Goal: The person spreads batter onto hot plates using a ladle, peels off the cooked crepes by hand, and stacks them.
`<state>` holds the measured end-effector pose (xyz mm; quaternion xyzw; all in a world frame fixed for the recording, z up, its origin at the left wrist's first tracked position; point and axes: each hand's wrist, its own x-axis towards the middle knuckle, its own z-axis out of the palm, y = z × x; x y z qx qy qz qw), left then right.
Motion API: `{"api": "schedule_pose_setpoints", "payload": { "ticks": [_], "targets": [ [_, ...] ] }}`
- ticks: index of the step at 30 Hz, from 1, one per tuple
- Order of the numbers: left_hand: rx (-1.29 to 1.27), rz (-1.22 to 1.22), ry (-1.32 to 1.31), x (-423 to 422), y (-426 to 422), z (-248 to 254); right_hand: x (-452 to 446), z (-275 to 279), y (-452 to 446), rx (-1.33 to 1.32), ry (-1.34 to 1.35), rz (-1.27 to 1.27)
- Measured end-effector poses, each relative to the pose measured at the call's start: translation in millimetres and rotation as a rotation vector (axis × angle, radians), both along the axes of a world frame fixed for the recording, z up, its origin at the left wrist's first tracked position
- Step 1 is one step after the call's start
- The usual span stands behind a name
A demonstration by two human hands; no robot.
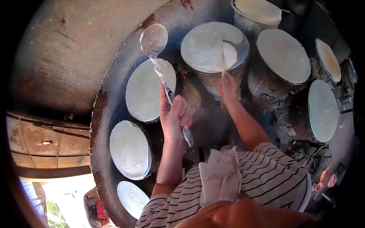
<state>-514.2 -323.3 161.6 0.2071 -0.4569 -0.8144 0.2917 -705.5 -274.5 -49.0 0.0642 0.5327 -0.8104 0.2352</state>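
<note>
One ladle [154, 40] gripped in closed left hand [175, 114] | one spreader [229, 56] gripped in closed right hand [229, 89], over round pan [242, 48]

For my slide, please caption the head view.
Left hand with round metal ladle; right hand with slim wooden-handled paddle over a round white-coated pan.

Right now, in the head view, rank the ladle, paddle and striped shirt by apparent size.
1. Striped shirt
2. Ladle, in the left hand
3. Paddle, in the right hand
</note>
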Motion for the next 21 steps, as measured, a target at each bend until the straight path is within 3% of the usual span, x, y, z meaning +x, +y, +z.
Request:
{"api": "schedule_pose_setpoints", "payload": {
  "ticks": [3, 4, 6, 8, 11, 17, 18, 19, 21],
  "targets": [
    [-0.061, 0.023, -0.084, 5, -8, 2, 11, 12, -4, 0.103, 0.08, 0.016],
    [-0.056, 0.033, -0.101, 3, -9, 1, 27, 12, 11, 0.162, 0.097, 0.217],
    [-0.077, 0.005, -0.112, -4, -13, -3, 31, 1, 47, 0.186, -0.138, 0.278],
    [-0.065, -0.043, -0.1, -8, -11, -12, 21, -3, 91, 0.242, -0.148, 0.286],
    [-0.042, -0.141, -0.085, -17, -6, -19, -25, -5, 126, 0.27, 0.056, 0.273],
    [-0.083, -0.203, -0.122, -73, 8, -23, -128, -1, 101, 0.201, 0.051, 0.308],
    [-0.094, -0.201, -0.125, -83, 8, -28, -135, 4, 97, 0.31, 0.142, 0.303],
    [-0.114, -0.218, -0.156, -95, 11, -30, -126, 14, 101, 0.463, 0.473, 0.325],
    [-0.15, -0.243, -0.187, -116, 13, -30, -90, -33, 120, 0.481, 1.223, 0.151]
  ]
}}
